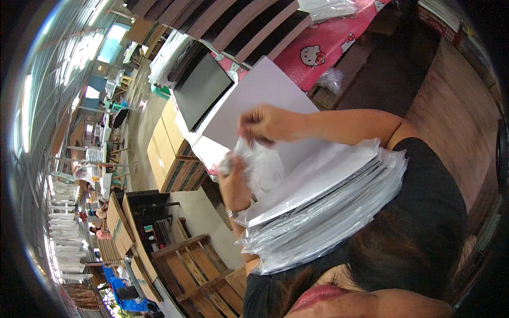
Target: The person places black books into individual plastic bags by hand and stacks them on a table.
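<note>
Holding that stack (323, 204) up against your chest makes sense to me: its left end lies over your forearm, so your hands are free for the fiddly bit out front. Can't see what props it underneath, though. It's a pile of flat pieces in clear sleeves, pale sheet on top, edges fanned a little unevenly, probably because slick plastic doesn't sit square.

Your left hand (236, 177) looks closed on a bunch of clear plastic (265, 169), just past the near edge of the stack. Your right hand (265, 124) is right above it with the fingers curled in, but it's blurred, so I can't tell if you've actually got a pinch on the film. Having both hands that close probably keeps floppy stuff like that under control.

Beyond them there's a big white board (265, 82) lying flat by your pink-covered bench (334, 50), with a black board (204, 87) just beside it, both within easy reach I'd guess. Dark boards (228, 24) are lined up farther along, and cardboard boxes (169, 138) sit off to the side, out of your elbows' way.
</note>
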A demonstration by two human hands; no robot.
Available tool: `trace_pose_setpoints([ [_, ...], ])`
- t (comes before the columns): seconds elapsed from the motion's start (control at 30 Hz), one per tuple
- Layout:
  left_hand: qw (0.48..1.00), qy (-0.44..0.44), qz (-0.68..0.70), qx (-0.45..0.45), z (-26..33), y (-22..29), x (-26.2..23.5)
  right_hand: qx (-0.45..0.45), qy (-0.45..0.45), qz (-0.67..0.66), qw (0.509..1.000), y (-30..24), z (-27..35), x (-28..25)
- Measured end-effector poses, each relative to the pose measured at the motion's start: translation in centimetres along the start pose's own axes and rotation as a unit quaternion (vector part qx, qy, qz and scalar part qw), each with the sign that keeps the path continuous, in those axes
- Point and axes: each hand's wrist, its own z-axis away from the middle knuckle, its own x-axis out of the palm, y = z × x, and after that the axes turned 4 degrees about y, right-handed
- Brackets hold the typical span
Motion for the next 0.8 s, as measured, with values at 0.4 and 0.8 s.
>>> trace_pose_setpoints([
  [0.4,0.991,-0.113,0.055,0.055,1.3,-1.2,-12.3,0.029,-0.200,0.131,0.971,-1.5,4.4,-7.5],
  [0.8,0.990,-0.051,0.104,0.080,1.1,-0.4,-9.8,-0.035,-0.182,0.263,0.947,-3.5,6.4,-6.7],
])
